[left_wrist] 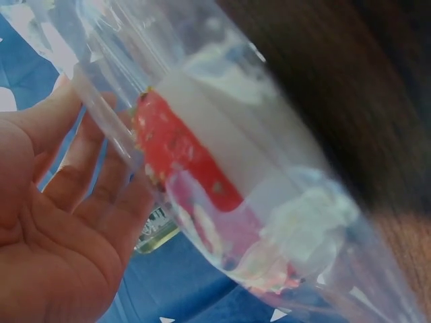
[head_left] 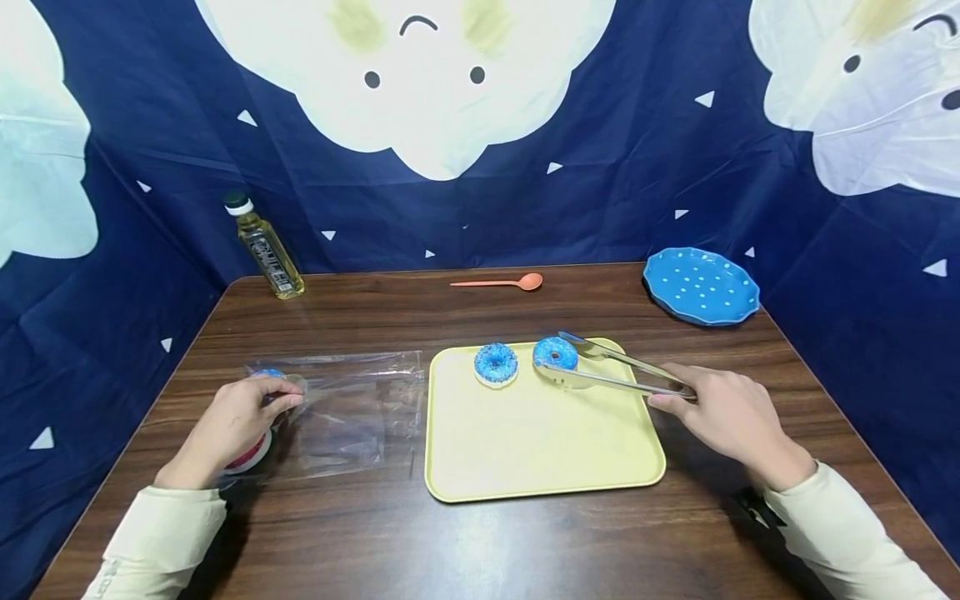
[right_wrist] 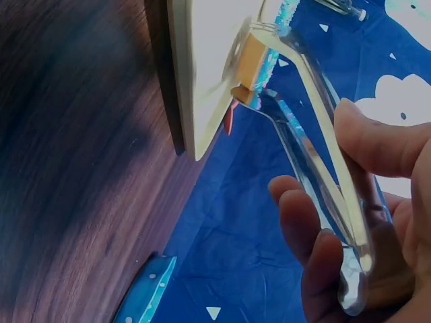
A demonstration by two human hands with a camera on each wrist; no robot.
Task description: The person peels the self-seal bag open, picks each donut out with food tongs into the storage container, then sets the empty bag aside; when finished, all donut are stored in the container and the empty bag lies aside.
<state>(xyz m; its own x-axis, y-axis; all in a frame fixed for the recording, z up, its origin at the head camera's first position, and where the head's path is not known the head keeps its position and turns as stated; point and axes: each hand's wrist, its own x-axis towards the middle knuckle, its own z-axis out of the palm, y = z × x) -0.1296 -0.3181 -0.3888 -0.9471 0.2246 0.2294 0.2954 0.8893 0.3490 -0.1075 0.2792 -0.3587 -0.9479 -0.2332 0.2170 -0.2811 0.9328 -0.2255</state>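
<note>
My left hand [head_left: 236,421] pinches the edge of a clear plastic bag [head_left: 345,421] lying on the table. Inside the bag, the left wrist view shows a red-topped donut [left_wrist: 178,145] and something pink below it. Part of a blue item [head_left: 268,373] peeks out behind the left hand. In my right hand [head_left: 731,417] are metal tongs [head_left: 615,382], their arms spread around a blue-frosted donut [head_left: 543,349] on the yellow tray [head_left: 540,454]. Another blue sprinkled donut [head_left: 486,358] sits to its left on the same tray.
An orange spoon [head_left: 530,282] lies behind the tray. At the back left stands an oil bottle [head_left: 272,257] with a dark cap. A blue dotted plate [head_left: 701,286] rests at the back right corner. Dark blue cloth [head_left: 510,225] hangs behind the table.
</note>
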